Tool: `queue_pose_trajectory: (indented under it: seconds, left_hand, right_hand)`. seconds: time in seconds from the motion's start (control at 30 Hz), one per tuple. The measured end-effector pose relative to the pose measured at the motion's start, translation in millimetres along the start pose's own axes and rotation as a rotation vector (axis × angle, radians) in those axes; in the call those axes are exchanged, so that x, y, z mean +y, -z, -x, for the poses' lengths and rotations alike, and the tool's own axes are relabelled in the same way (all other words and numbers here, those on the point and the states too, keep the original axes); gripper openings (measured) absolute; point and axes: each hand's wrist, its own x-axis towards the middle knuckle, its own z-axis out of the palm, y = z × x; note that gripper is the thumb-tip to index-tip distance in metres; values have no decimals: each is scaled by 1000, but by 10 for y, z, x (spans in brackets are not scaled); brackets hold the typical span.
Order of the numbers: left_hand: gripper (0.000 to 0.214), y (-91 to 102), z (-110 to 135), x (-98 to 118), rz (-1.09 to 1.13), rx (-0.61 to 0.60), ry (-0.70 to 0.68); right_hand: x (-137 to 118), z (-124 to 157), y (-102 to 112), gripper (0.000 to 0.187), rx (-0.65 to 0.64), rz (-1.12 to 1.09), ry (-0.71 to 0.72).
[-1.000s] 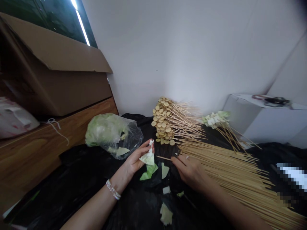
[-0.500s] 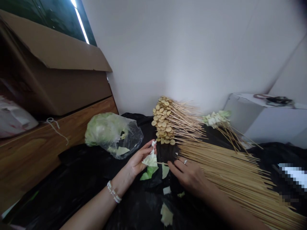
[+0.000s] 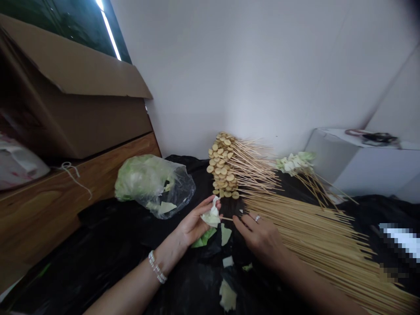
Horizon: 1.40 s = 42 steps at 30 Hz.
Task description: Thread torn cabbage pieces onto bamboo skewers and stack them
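Observation:
My left hand [image 3: 196, 222] is closed around pale cabbage leaf pieces [image 3: 212, 216], just above the black sheet. A thin bamboo skewer [image 3: 227, 218] runs from those pieces to my right hand [image 3: 259, 236], whose fingers pinch it. Whether its tip passes through the leaf is hidden. Under my left hand lies a greener cabbage leaf [image 3: 207, 236]. Loose cabbage scraps [image 3: 225, 235] rest between and below my hands. Beside my right hand a wide row of bare bamboo skewers [image 3: 315, 236] is spread out.
Behind my hands stands a stack of skewered potato slices [image 3: 225, 164]. Cabbage skewers [image 3: 295, 162] lie at the back right by a white box [image 3: 341, 153]. A clear plastic bag of cabbage [image 3: 144, 179] sits left, near a cardboard box [image 3: 98, 122] on a wooden surface [image 3: 124, 159].
My left hand has shifted slightly right with the cabbage, closer to my right hand. My right hand has moved a little to the right, still on the skewer.

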Motion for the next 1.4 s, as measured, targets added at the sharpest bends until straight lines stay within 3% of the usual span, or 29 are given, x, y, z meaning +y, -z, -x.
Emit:
queue_pose_trajectory:
  seconds: [0.1,0.2,0.3,0.43,0.6,1.4]
  left_hand:
    - [36,-31,36,13,-6,-77,57]
    - [59,-59,65,27,-73,-110,49]
    - [77,-61,60,22,-176,-58,-5]
    - [65,-33,35,11,-254,53,-73]
    - [50,-13,30,32,-256,-8,-105]
    - [52,-46,41,-99,-333,-114,-181]
  right_hand:
    - [15,21,-31,26,-11,9,-38]
    - [30,37,-48,27,-40,20,-68]
    - [54,41,-42,27,-53,25,-98]
    - [80,28,-20,26,-29,10,-121]
    - [51,16,-25,24,30,-41,-103]
    - [-73,-2,-21,24,-56,60,-48]
